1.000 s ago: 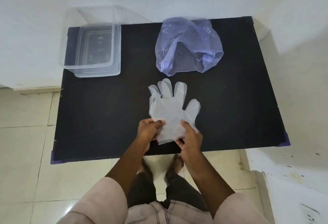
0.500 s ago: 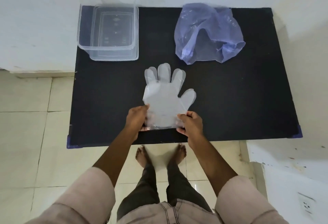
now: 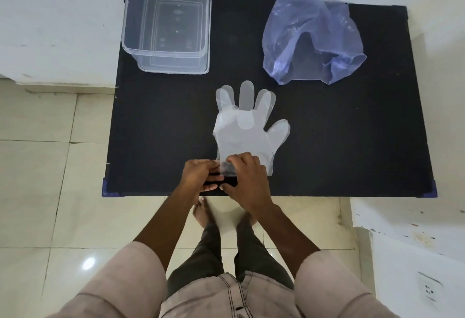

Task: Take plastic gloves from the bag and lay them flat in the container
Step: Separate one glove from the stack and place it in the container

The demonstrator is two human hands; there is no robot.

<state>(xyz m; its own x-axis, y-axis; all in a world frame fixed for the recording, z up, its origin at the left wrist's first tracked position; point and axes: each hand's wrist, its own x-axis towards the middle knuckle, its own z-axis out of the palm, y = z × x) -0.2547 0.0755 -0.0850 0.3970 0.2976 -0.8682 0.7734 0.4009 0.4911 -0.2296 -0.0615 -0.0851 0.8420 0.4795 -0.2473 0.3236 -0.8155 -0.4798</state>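
Observation:
Thin clear plastic gloves (image 3: 247, 131), stacked together, lie flat on the black table (image 3: 156, 126) with their fingers pointing away from me. My left hand (image 3: 200, 174) and my right hand (image 3: 247, 179) are close together at the cuff's left corner, both pinching the plastic there. The clear rectangular container (image 3: 167, 32) stands at the table's far left corner with nothing visible inside. The crumpled pale blue plastic bag (image 3: 312, 39) lies at the far right, its mouth towards me.
The table's near edge runs just under my hands, with purple corner caps (image 3: 107, 190). White walls close in behind and to the left. A white ledge (image 3: 407, 222) with a wall socket stands at the right. My bare feet are on the tiled floor below.
The gloves have been lowered flat onto the table. My right hand has moved left across the cuff to meet my left hand at the cuff's left corner.

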